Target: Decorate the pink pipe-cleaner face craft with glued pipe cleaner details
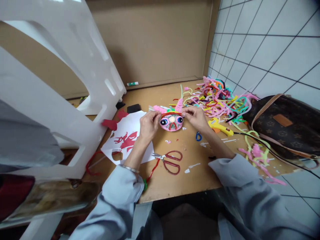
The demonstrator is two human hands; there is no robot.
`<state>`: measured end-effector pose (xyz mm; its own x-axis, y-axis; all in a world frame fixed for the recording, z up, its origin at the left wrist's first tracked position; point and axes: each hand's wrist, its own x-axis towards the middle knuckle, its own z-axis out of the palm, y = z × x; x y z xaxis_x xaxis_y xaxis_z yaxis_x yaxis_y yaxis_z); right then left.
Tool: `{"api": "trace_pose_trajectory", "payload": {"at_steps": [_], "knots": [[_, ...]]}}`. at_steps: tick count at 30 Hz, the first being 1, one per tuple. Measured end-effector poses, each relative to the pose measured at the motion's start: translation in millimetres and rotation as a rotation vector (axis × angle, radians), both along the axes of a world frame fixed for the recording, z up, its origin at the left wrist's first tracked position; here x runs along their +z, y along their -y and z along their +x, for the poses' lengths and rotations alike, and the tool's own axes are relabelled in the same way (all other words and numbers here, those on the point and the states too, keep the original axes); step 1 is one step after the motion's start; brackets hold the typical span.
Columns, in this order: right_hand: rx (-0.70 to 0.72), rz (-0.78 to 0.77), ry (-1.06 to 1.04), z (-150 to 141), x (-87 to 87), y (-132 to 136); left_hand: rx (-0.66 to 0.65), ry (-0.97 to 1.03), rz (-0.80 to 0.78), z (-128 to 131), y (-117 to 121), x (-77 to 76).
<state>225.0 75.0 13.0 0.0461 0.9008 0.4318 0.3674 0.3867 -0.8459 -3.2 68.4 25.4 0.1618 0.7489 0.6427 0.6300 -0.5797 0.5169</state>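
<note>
A small pink craft face (171, 122) with two blue-and-black eyes and a pale nose lies on the brown board (175, 180). Pink fuzzy tufts stick out of its top. A red pipe cleaner (171, 114) runs across its upper edge. My left hand (148, 126) pinches the left end of that pipe cleaner at the face's left side. My right hand (196, 118) pinches the right end at the face's right side. Both hands are closed in a pinch.
Red-handled scissors (170, 161) lie in front of the face. A yellow glue gun (220, 127) and its black cable sit to the right. A heap of coloured pipe cleaners (217, 98) fills the back right. White paper with red cut-outs (126, 138), a brown handbag (285, 125), a white plastic chair (57, 86).
</note>
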Motion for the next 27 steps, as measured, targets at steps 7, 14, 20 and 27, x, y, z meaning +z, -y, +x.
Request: {"api": "trace_pose_trajectory", "payload": {"at_steps": [7,14,20,27], "knots": [[-0.002,-0.107,-0.173,-2.8,-0.7,-2.1,-0.010,0.032,-0.049,-2.5,-1.5,-5.7],[-0.012,-0.109,-0.224,-5.3,-2.0,-1.8,-0.023,0.031,-0.055,-3.5,-0.2,-9.6],[0.026,-0.126,-0.213,-6.0,-6.1,-3.7,-0.044,0.045,-0.034,-5.6,-3.8,-16.0],[0.054,-0.167,-0.280,-7.8,-5.5,-2.4,-0.041,0.037,-0.050,-5.5,-3.0,-17.4]]}}
